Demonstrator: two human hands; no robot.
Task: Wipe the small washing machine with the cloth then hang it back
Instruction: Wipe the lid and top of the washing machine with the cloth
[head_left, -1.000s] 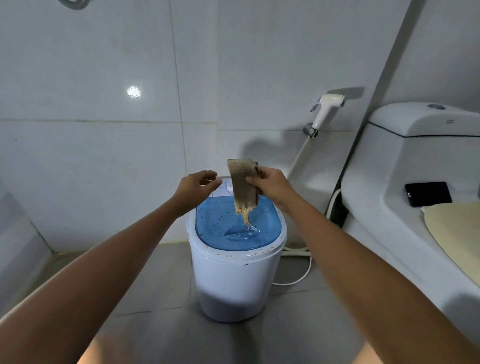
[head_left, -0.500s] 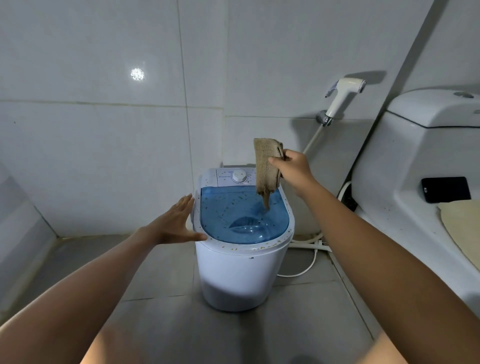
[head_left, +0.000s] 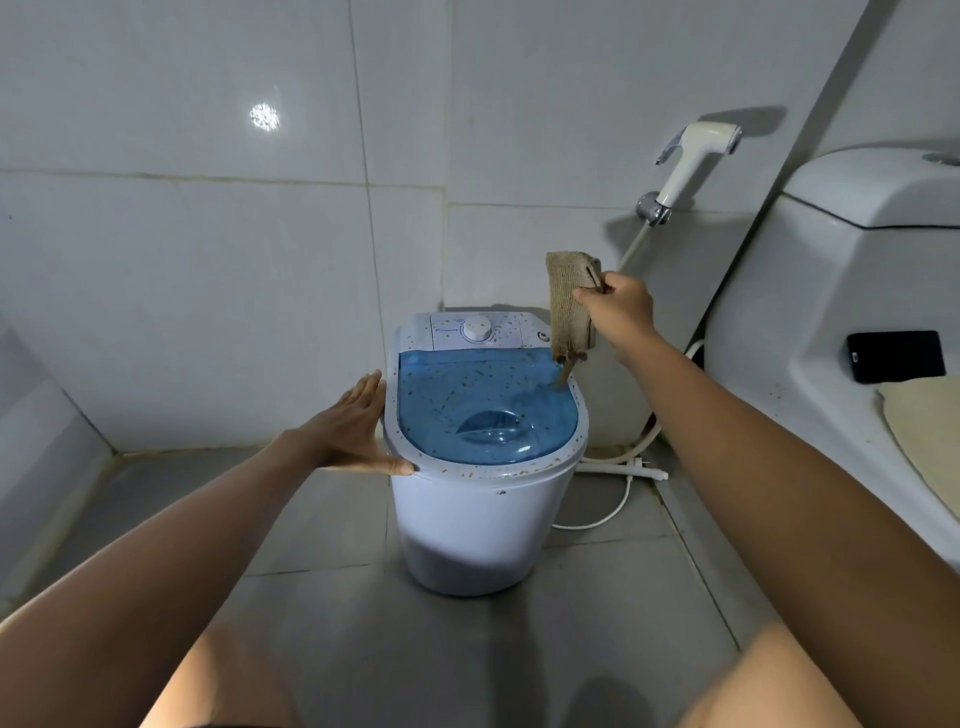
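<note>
A small white washing machine stands on the grey floor against the tiled wall. Its clear blue lid and white control panel with a round dial are speckled with brown bits. My left hand lies flat against the machine's left rim, fingers apart, thumb on the front edge. My right hand pinches a folded tan cloth above the lid's back right corner. The cloth hangs down, and its frayed tip touches the lid.
A white toilet fills the right side, with a black phone on its ledge and a cream seat cover. A bidet sprayer hangs on the wall behind. White hose and cable lie on the floor to the machine's right.
My left hand let go of the cloth, dropped and settled on the machine's left rim. My right hand carried the cloth rightward to the lid's back right corner.
</note>
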